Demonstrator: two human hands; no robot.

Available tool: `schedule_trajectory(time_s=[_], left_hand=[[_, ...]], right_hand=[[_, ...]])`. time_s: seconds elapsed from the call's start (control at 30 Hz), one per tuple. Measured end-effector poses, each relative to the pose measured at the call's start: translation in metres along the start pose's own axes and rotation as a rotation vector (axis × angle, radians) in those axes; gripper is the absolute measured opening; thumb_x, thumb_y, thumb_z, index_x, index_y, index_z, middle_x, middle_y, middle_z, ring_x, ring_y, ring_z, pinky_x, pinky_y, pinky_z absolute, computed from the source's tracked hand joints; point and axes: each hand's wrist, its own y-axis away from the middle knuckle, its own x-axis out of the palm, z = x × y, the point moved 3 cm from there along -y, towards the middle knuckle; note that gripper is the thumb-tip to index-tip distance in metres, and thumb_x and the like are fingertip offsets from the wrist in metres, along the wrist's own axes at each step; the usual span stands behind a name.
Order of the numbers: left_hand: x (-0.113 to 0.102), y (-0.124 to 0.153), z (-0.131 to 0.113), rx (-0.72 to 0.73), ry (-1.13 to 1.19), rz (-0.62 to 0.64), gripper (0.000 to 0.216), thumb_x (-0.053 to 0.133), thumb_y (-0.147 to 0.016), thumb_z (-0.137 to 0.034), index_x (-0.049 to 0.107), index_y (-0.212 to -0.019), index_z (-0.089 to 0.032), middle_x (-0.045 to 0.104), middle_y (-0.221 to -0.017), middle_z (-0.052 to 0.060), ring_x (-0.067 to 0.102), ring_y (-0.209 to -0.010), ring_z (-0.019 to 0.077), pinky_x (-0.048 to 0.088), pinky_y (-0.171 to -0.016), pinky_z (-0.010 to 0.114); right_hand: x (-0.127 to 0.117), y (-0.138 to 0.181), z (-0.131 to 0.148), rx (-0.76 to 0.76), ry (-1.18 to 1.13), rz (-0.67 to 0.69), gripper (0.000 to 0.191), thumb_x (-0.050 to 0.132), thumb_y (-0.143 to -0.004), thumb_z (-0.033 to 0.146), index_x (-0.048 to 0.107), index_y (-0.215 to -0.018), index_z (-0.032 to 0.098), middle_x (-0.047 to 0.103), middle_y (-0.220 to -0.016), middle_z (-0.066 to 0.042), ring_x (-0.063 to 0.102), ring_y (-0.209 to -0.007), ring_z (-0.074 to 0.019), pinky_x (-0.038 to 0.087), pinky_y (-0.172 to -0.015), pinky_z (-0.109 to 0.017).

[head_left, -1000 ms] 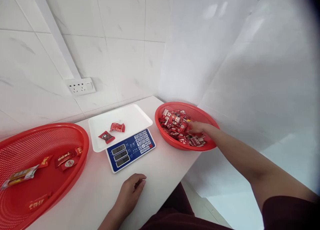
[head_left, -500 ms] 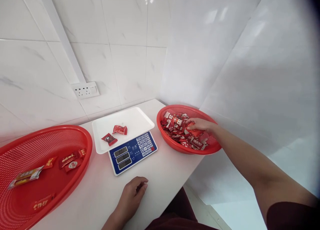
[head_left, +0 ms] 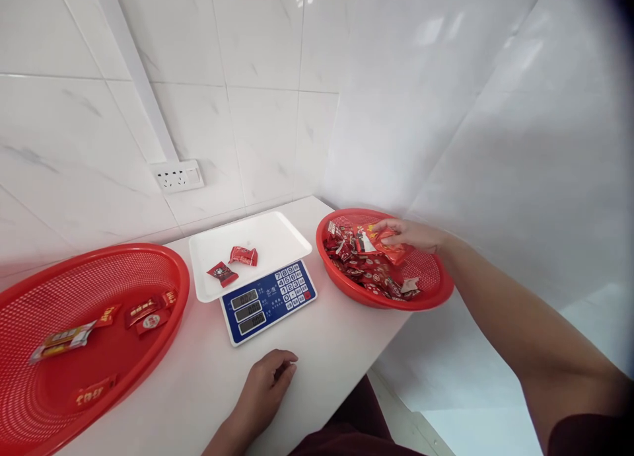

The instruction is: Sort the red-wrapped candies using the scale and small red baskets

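Note:
My right hand (head_left: 403,234) is closed on a red snack packet (head_left: 379,241) with yellow marks and a white patch, raised just above the candies (head_left: 369,271) in the right red basket (head_left: 341,296). Those candies are many small red wrapped pieces. On the table near the front of the scale, my left hand (head_left: 267,383) rests loosely curled with nothing in it, thumb and forefinger apart. Two red wrapped candies (head_left: 244,255) lie on the white tray (head_left: 277,234) of the blue-panelled electronic scale (head_left: 270,304).
A larger red basket (head_left: 173,324) stands at the left, with several wrapped snacks (head_left: 67,340) inside. The white table (head_left: 341,350) ends in a corner against tiled walls. A power socket (head_left: 178,176) is on the wall behind.
My right hand has lifted the red packet slightly and shifted it within the right basket, showing more of its front. My left hand keeps its place on the table.

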Motion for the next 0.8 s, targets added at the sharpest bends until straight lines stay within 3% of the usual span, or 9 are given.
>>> schedule_trajectory(time_s=[0.2, 0.33, 0.47, 0.6, 0.7, 0.8], left_hand=[[0.001, -0.001, 0.003, 0.004, 0.006, -0.009, 0.025, 0.045, -0.086, -0.033, 0.063, -0.097, -0.02, 0.066, -0.091, 0.004, 0.06, -0.081, 0.0173, 0.047, -0.073, 0.028], [0.0, 0.001, -0.003, 0.028, -0.009, -0.017, 0.023, 0.046, -0.085, -0.029, 0.064, -0.096, -0.02, 0.067, -0.094, 0.004, 0.06, -0.08, 0.0163, 0.047, -0.073, 0.026], [-0.002, 0.003, -0.007, 0.035, -0.051, -0.023, 0.025, 0.048, -0.084, -0.027, 0.066, -0.099, -0.02, 0.067, -0.091, 0.004, 0.06, -0.076, 0.0151, 0.047, -0.07, 0.025], [-0.002, 0.004, -0.007, 0.041, -0.06, -0.04, 0.026, 0.049, -0.084, -0.027, 0.067, -0.1, -0.019, 0.067, -0.089, 0.005, 0.059, -0.076, 0.0144, 0.047, -0.071, 0.024], [-0.002, 0.006, -0.007, 0.048, -0.055, -0.045, 0.026, 0.049, -0.084, -0.027, 0.067, -0.1, -0.019, 0.067, -0.09, 0.005, 0.059, -0.076, 0.0142, 0.047, -0.072, 0.024], [-0.001, 0.007, -0.006, 0.05, -0.048, -0.038, 0.026, 0.049, -0.083, -0.026, 0.067, -0.101, -0.019, 0.067, -0.09, 0.005, 0.059, -0.076, 0.0141, 0.048, -0.071, 0.024]], right_hand=[[0.008, -0.009, 0.007, -0.088, 0.168, -0.046, 0.043, 0.069, -0.066, 0.032, 0.059, -0.107, 0.022, 0.061, -0.117, -0.006, 0.058, -0.1, -0.0265, 0.048, -0.084, -0.037], [0.021, -0.011, 0.035, -0.116, 0.211, -0.119, 0.041, 0.07, -0.065, 0.033, 0.059, -0.103, 0.024, 0.063, -0.113, -0.004, 0.058, -0.103, -0.0282, 0.046, -0.088, -0.04], [0.062, -0.024, 0.079, -0.182, -0.005, 0.045, 0.043, 0.067, -0.071, 0.036, 0.054, -0.111, 0.027, 0.066, -0.104, -0.003, 0.064, -0.087, -0.023, 0.052, -0.075, -0.037], [0.116, -0.048, 0.117, -0.319, -0.057, 0.175, 0.045, 0.064, -0.074, 0.032, 0.052, -0.117, 0.027, 0.067, -0.106, -0.003, 0.064, -0.089, -0.0221, 0.053, -0.077, -0.037], [0.143, -0.063, 0.128, -0.377, 0.184, 0.075, 0.047, 0.061, -0.073, 0.026, 0.054, -0.12, 0.026, 0.065, -0.114, -0.004, 0.061, -0.101, -0.0244, 0.048, -0.089, -0.04], [0.148, -0.064, 0.126, -0.391, 0.391, -0.055, 0.045, 0.058, -0.074, 0.024, 0.057, -0.119, 0.024, 0.061, -0.121, -0.004, 0.057, -0.107, -0.0257, 0.045, -0.093, -0.039]])
